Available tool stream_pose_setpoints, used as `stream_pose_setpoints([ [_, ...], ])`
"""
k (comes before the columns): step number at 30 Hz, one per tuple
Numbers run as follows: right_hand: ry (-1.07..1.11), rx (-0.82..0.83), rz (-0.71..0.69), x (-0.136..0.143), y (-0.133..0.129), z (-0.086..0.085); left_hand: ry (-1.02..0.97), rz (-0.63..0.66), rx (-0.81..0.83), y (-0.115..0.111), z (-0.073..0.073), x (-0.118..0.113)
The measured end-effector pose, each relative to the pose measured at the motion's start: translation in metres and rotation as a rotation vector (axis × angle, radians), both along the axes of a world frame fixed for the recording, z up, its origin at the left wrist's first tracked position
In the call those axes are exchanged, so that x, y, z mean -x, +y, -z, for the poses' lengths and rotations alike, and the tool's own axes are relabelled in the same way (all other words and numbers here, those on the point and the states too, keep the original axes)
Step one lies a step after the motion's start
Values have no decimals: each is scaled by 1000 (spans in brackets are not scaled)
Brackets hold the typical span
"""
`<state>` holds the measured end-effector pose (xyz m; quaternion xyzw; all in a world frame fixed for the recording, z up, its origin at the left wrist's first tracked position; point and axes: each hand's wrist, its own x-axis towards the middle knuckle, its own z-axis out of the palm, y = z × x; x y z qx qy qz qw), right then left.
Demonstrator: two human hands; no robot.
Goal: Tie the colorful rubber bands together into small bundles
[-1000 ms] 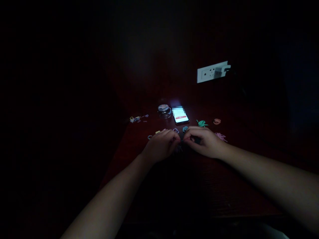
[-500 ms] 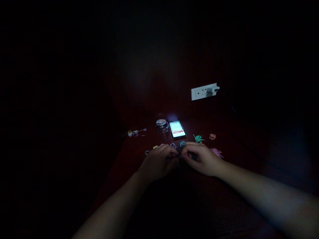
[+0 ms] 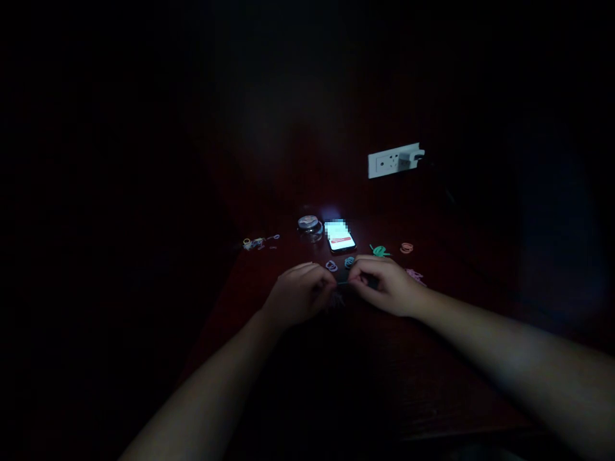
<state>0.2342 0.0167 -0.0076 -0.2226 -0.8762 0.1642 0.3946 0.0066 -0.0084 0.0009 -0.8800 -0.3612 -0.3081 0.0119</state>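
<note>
Between my two hands a thin, dark elastic band [image 3: 343, 282] is stretched sideways, an end pinched in each. My left hand [image 3: 302, 291] is closed, thumb against the fingers. My right hand [image 3: 382, 285] is closed in the same way, fingertips on the band's other end. Just beyond them lie small loops of blue bands [image 3: 350, 262] and lilac bands [image 3: 331, 265]. Below the fingers a pale, dim bunch of bands [image 3: 337, 299] shows faintly. Beside my right wrist is a pile of pink bands [image 3: 414, 276].
A lit phone [image 3: 341, 238] stands behind my hands, next to a lidded clear jar [image 3: 310, 226]. Green bands [image 3: 379, 250] and orange bands [image 3: 406, 248] lie to the right, mixed bands [image 3: 254, 243] at the far left. A wall socket [image 3: 394, 161] holds a plug. The surroundings are very dark.
My hands have drawn slightly apart, so more of the band shows between them. The whole view has shifted, with everything sitting a little higher. My left hand now covers the yellow bands.
</note>
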Motion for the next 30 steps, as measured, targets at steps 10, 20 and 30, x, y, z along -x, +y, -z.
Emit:
stream_pose_setpoints([
  [10, 11, 8, 118, -3, 7, 3, -14, -15, -51, 4, 0, 6],
  [20, -54, 8, -18, 2, -2, -2, 72, 19, -14, 0, 1, -6],
  [30, -62, 24, 2, 1, -1, -2, 47, 22, 17, 0, -1, -4],
])
